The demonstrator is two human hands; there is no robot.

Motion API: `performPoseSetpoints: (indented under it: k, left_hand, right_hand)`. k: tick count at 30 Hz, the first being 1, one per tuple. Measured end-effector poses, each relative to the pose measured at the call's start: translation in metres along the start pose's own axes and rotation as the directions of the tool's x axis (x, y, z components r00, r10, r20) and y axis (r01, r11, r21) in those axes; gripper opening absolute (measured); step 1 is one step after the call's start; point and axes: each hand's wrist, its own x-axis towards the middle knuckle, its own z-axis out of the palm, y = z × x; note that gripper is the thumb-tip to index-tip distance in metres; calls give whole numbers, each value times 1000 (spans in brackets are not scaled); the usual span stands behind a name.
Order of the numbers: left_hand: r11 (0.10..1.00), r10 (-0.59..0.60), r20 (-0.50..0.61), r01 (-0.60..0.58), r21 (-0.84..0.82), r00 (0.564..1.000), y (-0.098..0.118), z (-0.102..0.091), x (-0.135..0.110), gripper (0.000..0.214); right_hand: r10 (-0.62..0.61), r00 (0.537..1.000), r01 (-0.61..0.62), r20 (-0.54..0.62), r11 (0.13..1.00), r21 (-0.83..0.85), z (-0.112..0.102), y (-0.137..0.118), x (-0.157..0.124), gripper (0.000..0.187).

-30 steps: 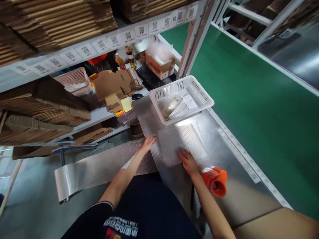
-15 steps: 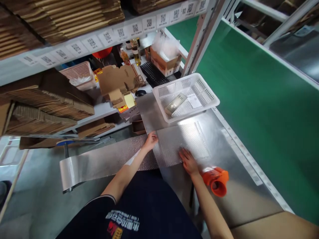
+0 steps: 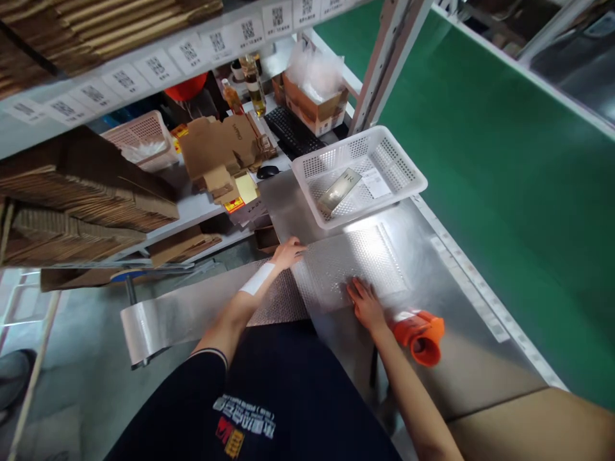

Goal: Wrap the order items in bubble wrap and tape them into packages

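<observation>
A sheet of clear bubble wrap (image 3: 355, 266) lies on the metal tabletop, and its strip runs back to a roll (image 3: 144, 333) on the left. At the far edge of the wrap, my left hand (image 3: 287, 253) has its fingers bent over the material, closed on it; the fingertips are partly hidden. My right hand (image 3: 367, 307) rests flat on the near edge with fingers spread. Just right of that hand lies an orange tape dispenser (image 3: 420, 336). Behind the wrap, a white plastic basket (image 3: 369, 208) holds a flat metallic piece (image 3: 339, 190) and a white paper slip (image 3: 375, 184).
Flattened cartons (image 3: 96, 186) fill the left shelves, under a label rail (image 3: 187, 54). Past the basket are a keyboard (image 3: 293, 131), a mouse (image 3: 268, 171) and an open box (image 3: 312, 112). A shelf post (image 3: 384, 64) rises behind; cardboard (image 3: 538, 426) sits at lower right.
My left forearm has turned, showing a white patch, and the left hand has shifted slightly up along the wrap's edge. My right hand stays on the wrap. The whole view has tilted a little.
</observation>
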Motion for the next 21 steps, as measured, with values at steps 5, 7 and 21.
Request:
performPoseSetpoints:
  k: [5,7,21]
  left_hand:
    - [985,96,105,-109,133,990,-5,-17,14,36]
    - [972,135,137,-158,173,981,-6,-19,19,38]
    - [904,306,340,-384,190,889,-22,-43,56,39]
  right_hand:
    - [372,928,-371,6,928,-38,-30,-31,-30,64]
    - [635,772,-636,-31,771,-35,-37,-48,-59,56]
    - [960,275,-922,54,247,298,-6,-98,-117,41]
